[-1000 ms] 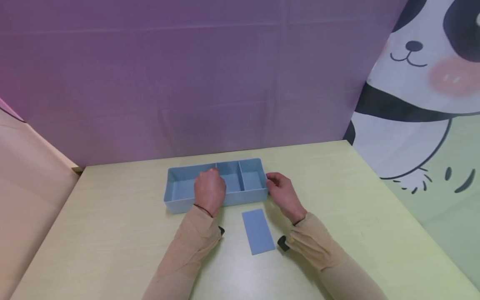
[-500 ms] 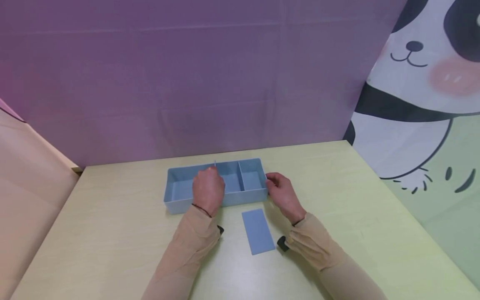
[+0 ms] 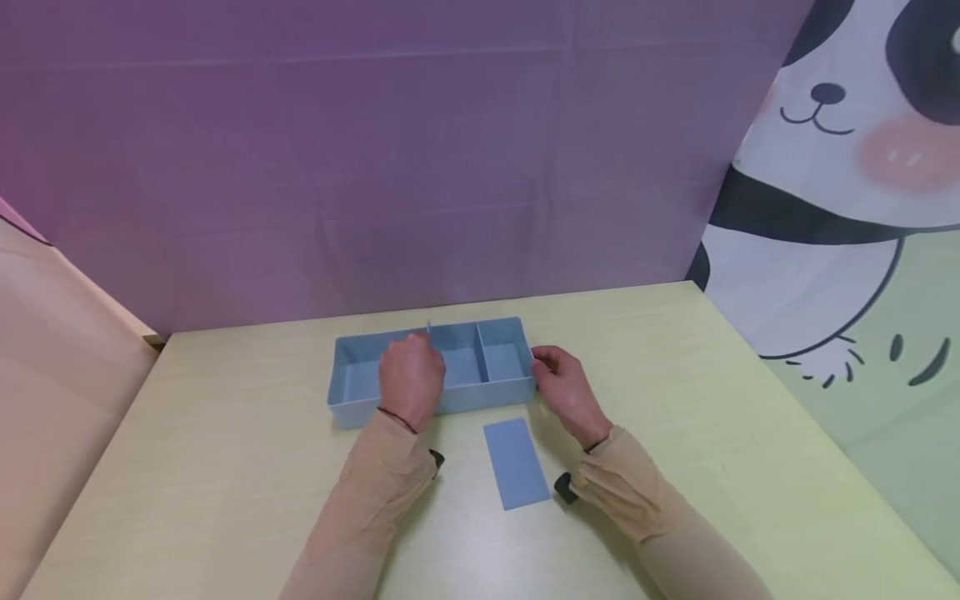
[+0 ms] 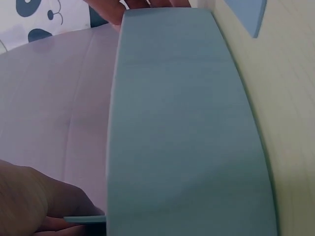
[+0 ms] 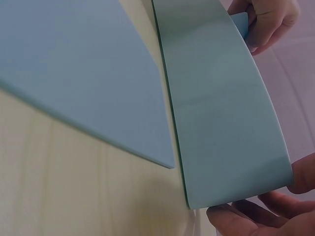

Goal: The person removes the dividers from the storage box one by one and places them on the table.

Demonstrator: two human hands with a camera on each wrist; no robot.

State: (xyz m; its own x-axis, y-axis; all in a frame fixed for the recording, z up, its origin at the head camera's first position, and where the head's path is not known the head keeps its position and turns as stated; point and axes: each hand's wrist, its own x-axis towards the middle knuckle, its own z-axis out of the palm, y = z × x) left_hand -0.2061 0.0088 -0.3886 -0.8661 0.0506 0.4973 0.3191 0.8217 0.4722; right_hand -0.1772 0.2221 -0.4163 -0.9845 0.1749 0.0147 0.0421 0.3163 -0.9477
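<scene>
A long light-blue storage box (image 3: 483,395) lies across the table. Inside its middle, my left hand (image 3: 411,382) pinches a thin blue divider (image 4: 84,219), whose far top corner stands slightly above the back rim in the head view. In the right wrist view the divider (image 5: 240,23) also shows above the front wall, beside the left fingers. At the box's right end, my right hand (image 3: 572,396) grips the end wall by its rim, fingers curled against the outside. A second divider (image 3: 483,353) sits upright across the box further right. The left hand covers part of the box's interior.
A flat blue rectangular panel (image 3: 517,463) lies on the pale wooden table (image 3: 225,467) in front of the box, between the forearms. A purple cloth backdrop (image 3: 360,167) rises behind the table, and a panda-print sheet (image 3: 840,183) hangs on the right.
The left hand has shifted slightly left, and the divider it pinches has risen a little above the rim and moved left. The right hand, box and panel have stayed in place.
</scene>
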